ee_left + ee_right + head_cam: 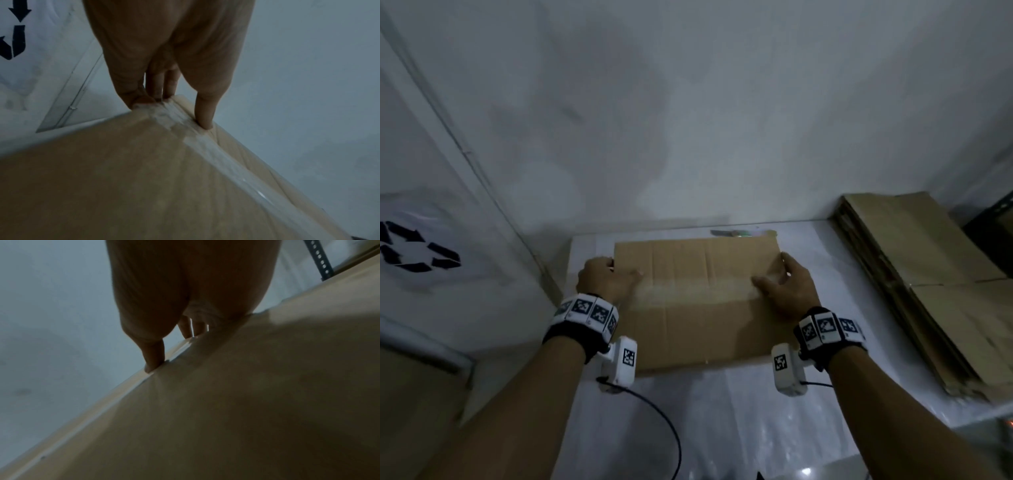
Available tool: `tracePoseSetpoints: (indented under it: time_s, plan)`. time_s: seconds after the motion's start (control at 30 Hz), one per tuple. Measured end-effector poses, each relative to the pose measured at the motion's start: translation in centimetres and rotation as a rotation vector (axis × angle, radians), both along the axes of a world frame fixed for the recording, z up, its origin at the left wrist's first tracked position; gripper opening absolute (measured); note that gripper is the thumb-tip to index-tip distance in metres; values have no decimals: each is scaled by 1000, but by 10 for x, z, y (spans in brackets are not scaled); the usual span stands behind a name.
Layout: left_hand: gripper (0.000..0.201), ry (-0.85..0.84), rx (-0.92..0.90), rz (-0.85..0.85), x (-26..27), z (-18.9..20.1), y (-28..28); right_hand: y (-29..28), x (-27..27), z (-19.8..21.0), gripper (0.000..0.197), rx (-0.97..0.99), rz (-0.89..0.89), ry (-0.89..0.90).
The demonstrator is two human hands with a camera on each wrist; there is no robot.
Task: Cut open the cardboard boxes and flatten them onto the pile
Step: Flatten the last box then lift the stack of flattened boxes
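Flattened cardboard box (709, 301) lying at the centre of the white table (743, 411), held at both short sides. Left hand (607, 279) at nine o'clock of the sheet, fingers curled over the left edge, thumb (203, 112) pressed on top beside a strip of clear tape (216, 155); grip closed around the cardboard. Right hand (786, 289) at three o'clock, thumb on the top face, fingers (186, 328) wrapped over the right edge; also holding the box. Cutting step probably finished for this box, since it lies flat with creases visible; step in hand seems to be lifting it for transfer. Pile of flat cardboard (914, 284) waiting at three o'clock, near the right table edge, close beside the box but not touching. Next move likely calls for raising the sheet level and carrying it right, then aligning edges over the pile. Small object, maybe the cutter (736, 233), blurred, just behind the far edge at twelve o'clock. Wall close at twelve and nine o'clock, so little room there; open room toward six o'clock.
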State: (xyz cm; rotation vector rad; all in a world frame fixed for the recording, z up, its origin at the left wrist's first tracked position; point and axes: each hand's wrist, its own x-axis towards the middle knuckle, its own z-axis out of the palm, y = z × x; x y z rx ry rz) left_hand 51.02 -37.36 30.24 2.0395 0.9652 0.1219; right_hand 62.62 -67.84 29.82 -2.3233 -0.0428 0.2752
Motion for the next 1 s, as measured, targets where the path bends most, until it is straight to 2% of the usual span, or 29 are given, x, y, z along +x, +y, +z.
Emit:
tracePoseSetpoints:
  time_s: [0.07, 0.17, 0.23, 0.3, 0.33, 0.37, 0.43, 0.5, 0.57, 0.6, 0.7, 0.87, 0.93, 1.0]
  plan:
    - [23, 57, -1, -10, 10, -14, -11, -4, 20, -19, 92, -58, 32, 35]
    - [35, 220, 7, -78, 33, -32, -23, -9, 53, -42, 91, -100, 95, 106]
    - [67, 367, 36, -156, 48, -47, -35, -12, 74, -56, 90, -97, 141, 173]
    - [116, 455, -7, -140, 63, -64, -50, -14, 97, -71, 95, -69, 204, 239]
    - [131, 478, 0, -119, 69, -68, -57, -14, 107, -77, 98, -52, 243, 271]
    - [136, 496, 74, -133, 73, -68, -61, -12, 115, -80, 100, -38, 284, 293]
    - [129, 496, 300, -295, 88, -67, -74, -11, 138, -88, 99, -36, 380, 320]
    - [125, 428, 425, -583, 109, -65, -90, -8, 162, -93, 80, -55, 455, 311]
    - [125, 468, 407, -822, 134, -65, -108, -2, 189, -95, 54, -15, 455, 276]
    - [125, 504, 363, -861, 143, -68, -116, 1, 202, -93, 45, -9, 468, 239]
    - [127, 547, 277, -790, 158, -74, -128, 9, 242, -94, 36, -181, 584, 124]
    - [128, 556, 265, -719, 168, -72, -128, 26, 285, -109, 64, -553, 810, 106]
    - [128, 547, 280, -709, 167, -75, -130, 32, 286, -125, 75, -672, 930, 47]
    - [129, 528, 272, -695, 165, -78, -131, 33, 281, -138, 78, -744, 945, -37]
